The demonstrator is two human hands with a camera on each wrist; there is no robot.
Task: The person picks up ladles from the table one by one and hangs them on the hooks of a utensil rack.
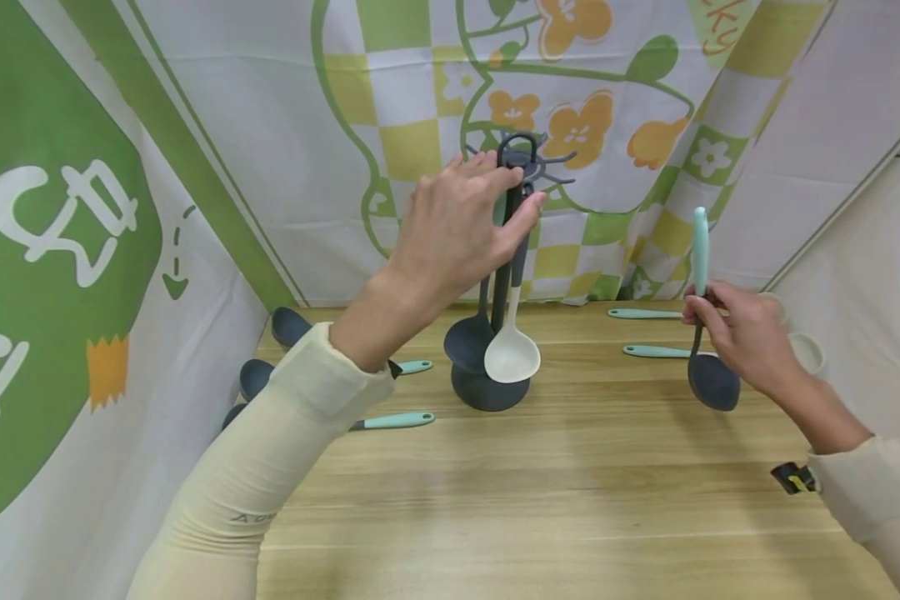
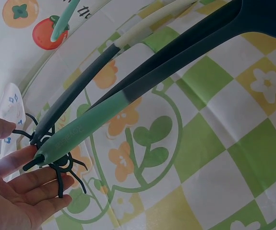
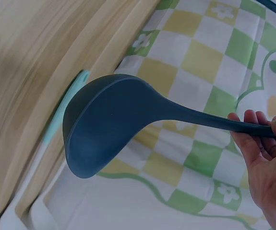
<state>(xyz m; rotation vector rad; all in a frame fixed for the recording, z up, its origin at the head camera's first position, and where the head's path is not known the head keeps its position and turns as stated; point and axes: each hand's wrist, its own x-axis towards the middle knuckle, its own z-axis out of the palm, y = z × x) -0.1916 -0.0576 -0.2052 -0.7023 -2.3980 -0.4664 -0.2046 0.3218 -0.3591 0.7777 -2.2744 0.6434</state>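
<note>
At the top of a dark utensil stand (image 1: 491, 393) is my left hand (image 1: 453, 221), its fingers extended beside the hooks (image 1: 558, 162). Two ladles hang there: one with a dark bowl (image 1: 465, 343), one with a cream bowl (image 1: 512, 357). In the left wrist view, a hook pokes through the end of a mint handle (image 2: 87, 127), and the fingers lie straight beneath the hooks. Off to the right, my right hand (image 1: 753, 333) pinches a dark ladle (image 1: 714, 382) with a mint handle, bowl down, above the tabletop. The right wrist view shows its bowl (image 3: 114, 124) large.
Two cream ladles with mint handles (image 1: 654, 352) lie on the wooden table (image 1: 540, 500) at right. Several dark ladles (image 1: 255, 379) lie at left, partly behind my left sleeve. A patterned cloth (image 1: 420, 92) hangs behind the stand. A small black object (image 1: 791, 477) is at my right cuff.
</note>
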